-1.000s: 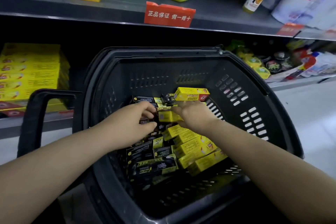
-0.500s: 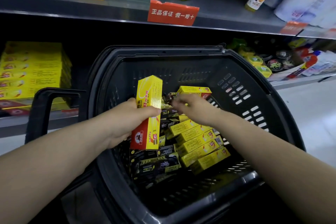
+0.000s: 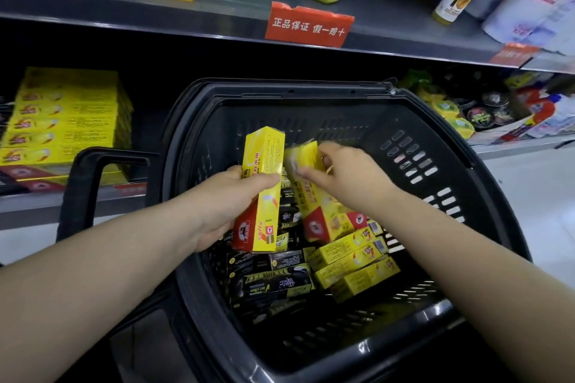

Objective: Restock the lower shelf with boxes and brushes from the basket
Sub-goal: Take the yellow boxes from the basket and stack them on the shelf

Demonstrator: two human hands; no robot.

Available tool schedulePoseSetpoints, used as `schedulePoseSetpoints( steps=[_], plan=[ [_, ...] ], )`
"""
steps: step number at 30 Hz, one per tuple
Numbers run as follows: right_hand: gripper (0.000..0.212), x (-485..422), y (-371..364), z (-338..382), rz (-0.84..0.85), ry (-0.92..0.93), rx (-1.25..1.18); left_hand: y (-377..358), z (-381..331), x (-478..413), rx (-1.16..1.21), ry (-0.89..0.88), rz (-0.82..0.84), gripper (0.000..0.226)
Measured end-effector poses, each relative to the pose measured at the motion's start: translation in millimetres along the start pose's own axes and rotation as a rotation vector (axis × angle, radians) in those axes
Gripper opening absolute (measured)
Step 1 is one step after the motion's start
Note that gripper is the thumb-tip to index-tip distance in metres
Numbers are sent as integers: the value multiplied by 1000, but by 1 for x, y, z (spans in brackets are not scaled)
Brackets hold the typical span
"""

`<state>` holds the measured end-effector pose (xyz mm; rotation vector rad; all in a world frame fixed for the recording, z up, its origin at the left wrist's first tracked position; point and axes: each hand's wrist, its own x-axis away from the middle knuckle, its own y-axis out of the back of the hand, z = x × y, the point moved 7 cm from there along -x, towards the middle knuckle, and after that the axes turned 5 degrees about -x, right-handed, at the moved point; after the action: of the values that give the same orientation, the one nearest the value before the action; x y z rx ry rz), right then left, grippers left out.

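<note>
A black plastic basket (image 3: 485, 205) stands in front of the shelves, with several yellow boxes (image 3: 351, 258) and black boxes (image 3: 273, 284) inside. My left hand (image 3: 227, 205) grips a long yellow and red box (image 3: 263, 165) upright above the basket's left side. My right hand (image 3: 345, 174) grips a second yellow box (image 3: 323, 211) by its upper end, tilted, just to the right of the first one. A stack of the same yellow boxes (image 3: 68, 121) lies on the lower shelf at the left.
The basket's black handle (image 3: 84, 183) stands up at its left. A red label (image 3: 308, 25) hangs on the upper shelf's edge, with bottles and pouches above it. Tins and yellow packets (image 3: 460, 115) fill the lower shelf at the right. White floor (image 3: 535, 196) lies to the right.
My right hand has taken hold of a second yellow box and lifted it out of the pile. My left hand has kept its box upright, raised a little.
</note>
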<state>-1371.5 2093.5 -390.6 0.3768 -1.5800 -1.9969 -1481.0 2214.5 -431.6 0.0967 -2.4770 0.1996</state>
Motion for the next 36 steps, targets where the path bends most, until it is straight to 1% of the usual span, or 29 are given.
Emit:
schedulePoseSetpoints(
  steps=[1, 3, 5, 7, 10, 11, 12, 13, 14, 15, 16, 17, 18, 19, 21, 25, 28, 30, 32, 34, 36],
  plan=[
    [57, 4, 8, 3, 4, -64, -185, -1, 0, 0, -2, -1, 11, 35],
    [57, 14, 10, 10, 71, -193, -521, -5, -1, 2, -15, -2, 69, 32],
    [52, 24, 4, 15, 128, -288, -671, -9, -1, 4, -45, -7, 126, 35],
    [46, 29, -5, 19, 170, -322, -797, -11, -2, 6, -97, -26, 154, 40],
    [43, 26, -9, 16, 239, -322, -998, -9, -2, 7, -190, -54, 131, 44],
    [40, 22, -8, 11, 254, -313, -1017, -7, -3, 7, -186, -58, 108, 45],
    [36, 18, -9, 3, 263, -299, -983, -5, -2, 6, -173, -56, 88, 43],
    [30, 14, -11, -7, 264, -270, -843, -4, -2, 5, -159, -51, 76, 39],
    [25, 10, -15, -20, 273, -215, -577, -3, -1, 5, -151, -46, 69, 35],
    [25, 8, -23, -33, 308, -154, -247, -3, -1, 5, -148, -44, 69, 33],
    [32, 9, -37, -46, 373, -110, 29, -2, -1, 5, -145, -42, 73, 32],
    [43, 13, -54, -59, 458, -93, 192, -3, -1, 5, -144, -38, 78, 32],
    [51, 18, -72, -71, 547, -100, 248, -3, -1, 5, -146, -34, 84, 32],
    [56, 22, -87, -79, 619, -120, 238, -3, -1, 5, -153, -31, 90, 32],
    [58, 25, -109, -88, 680, -146, 214, -3, 0, 5, -164, -28, 92, 32],
    [54, 19, -124, -92, 648, -94, 334, -1, 0, 5, -161, -27, 66, 30],
    [52, 13, -123, -95, 608, -76, 428, -1, 0, 5, -168, -26, 62, 38],
    [52, 13, -122, -93, 623, -49, 473, -1, 0, 5, -167, -23, 66, 41],
    [52, 13, -115, -89, 642, -28, 516, -2, 0, 5, -159, -23, 75, 37],
    [50, 6, -92, -80, 558, -72, 439, -1, 0, 4, -153, -27, 84, 31],
    [43, -4, -55, -66, 401, -130, 216, 0, 0, 3, -133, -41, 82, 30]
  ],
)
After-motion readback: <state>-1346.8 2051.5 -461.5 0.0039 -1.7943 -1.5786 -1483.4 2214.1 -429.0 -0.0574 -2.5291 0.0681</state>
